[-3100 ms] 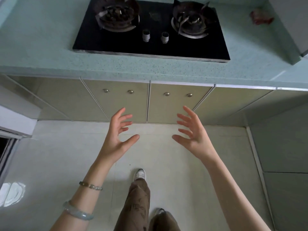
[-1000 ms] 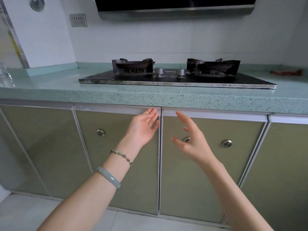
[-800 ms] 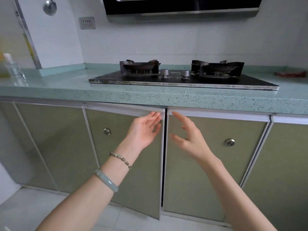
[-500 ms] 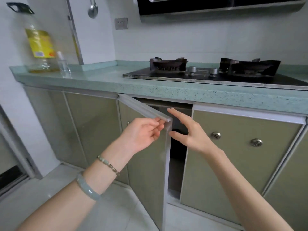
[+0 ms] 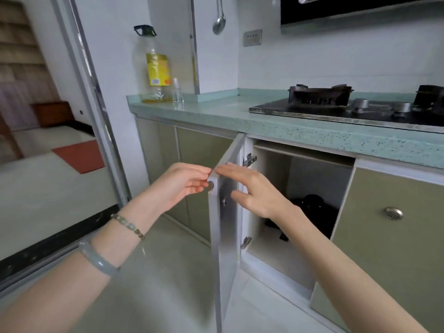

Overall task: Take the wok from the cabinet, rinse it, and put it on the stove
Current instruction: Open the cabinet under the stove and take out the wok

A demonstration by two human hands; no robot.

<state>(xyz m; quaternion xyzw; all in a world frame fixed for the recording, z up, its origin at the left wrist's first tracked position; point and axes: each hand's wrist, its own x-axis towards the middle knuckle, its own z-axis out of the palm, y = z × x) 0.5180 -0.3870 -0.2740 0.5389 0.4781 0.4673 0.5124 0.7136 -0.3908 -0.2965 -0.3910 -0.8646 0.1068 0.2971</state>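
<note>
Your left hand (image 5: 182, 186) curls its fingers round the top free corner of the cabinet door (image 5: 225, 236), fingertips just beside the door's round knob (image 5: 210, 186); your right hand (image 5: 254, 191) is spread with straight fingers, its fingertips touching that same top corner from the inner side and gripping nothing; the door stands wide open, nearly edge-on to you, hinged at the left side of the opening; inside the cabinet (image 5: 269, 260) the wok (image 5: 312, 212) shows as a dark shape on the cabinet floor toward the back right, partly hidden behind your right wrist and touched by neither hand; its details are too dark to make out; the stove (image 5: 319, 102) sits on the green counter (image 5: 240, 118) above the opening; at the counter's back left corner stands an oil bottle (image 5: 156, 68) with a small clear bottle (image 5: 177, 92) just beside it; a ladle (image 5: 219, 20) hangs on the wall above; a bead bracelet (image 5: 128, 225) and a pale bangle (image 5: 98, 260) circle your left forearm.
</note>
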